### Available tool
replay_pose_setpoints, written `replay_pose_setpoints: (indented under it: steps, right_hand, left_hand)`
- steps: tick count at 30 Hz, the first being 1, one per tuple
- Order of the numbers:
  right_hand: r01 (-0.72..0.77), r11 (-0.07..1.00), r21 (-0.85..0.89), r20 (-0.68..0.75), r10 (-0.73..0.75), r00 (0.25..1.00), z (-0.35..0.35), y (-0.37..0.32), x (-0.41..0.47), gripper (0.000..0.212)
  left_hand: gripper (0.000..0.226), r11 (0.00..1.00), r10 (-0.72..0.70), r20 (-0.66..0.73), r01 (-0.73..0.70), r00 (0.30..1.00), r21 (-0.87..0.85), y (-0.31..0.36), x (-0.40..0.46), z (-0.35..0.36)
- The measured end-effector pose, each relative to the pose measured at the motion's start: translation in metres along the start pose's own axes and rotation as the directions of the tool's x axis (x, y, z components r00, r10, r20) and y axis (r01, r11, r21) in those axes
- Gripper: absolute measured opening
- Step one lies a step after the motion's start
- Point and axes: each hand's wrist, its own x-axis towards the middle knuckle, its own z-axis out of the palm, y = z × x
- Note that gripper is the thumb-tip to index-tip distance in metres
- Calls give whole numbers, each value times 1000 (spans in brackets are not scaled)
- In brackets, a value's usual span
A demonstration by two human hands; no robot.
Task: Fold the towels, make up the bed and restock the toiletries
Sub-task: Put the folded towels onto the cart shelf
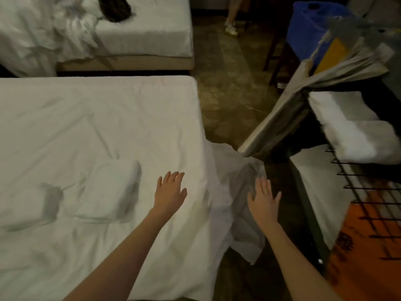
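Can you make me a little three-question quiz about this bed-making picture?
1. True or false: the left hand grips a pillow.
2. Where does the loose white sheet hang? A) off the near bed's right edge, B) on the blue bin, C) on the far bed.
3. Fill in: the folded white towels lie on the ____.

Key: 1 false, both hands are flat and open, the right hand too. 2 A. 3 cart.
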Motion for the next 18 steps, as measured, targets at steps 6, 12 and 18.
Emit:
replay_pose_setpoints:
  steps: [6,12,18]
  right_hand:
    - [98,995,37,89,-101,991,60,-171,-22,58]
    - [156,969,190,230,-198,953,133,-317,-36,57]
    - [173,874,453,267,-319,910,200,-403,-27,54]
  left_hand:
    - [54,999,-35,26,36,999,-29,-150,8,-12]
    - [55,992,-121,74,123,990,-15,-304,0,-7]
    - [62,968,-202,178,224,963,-114,-386,9,30]
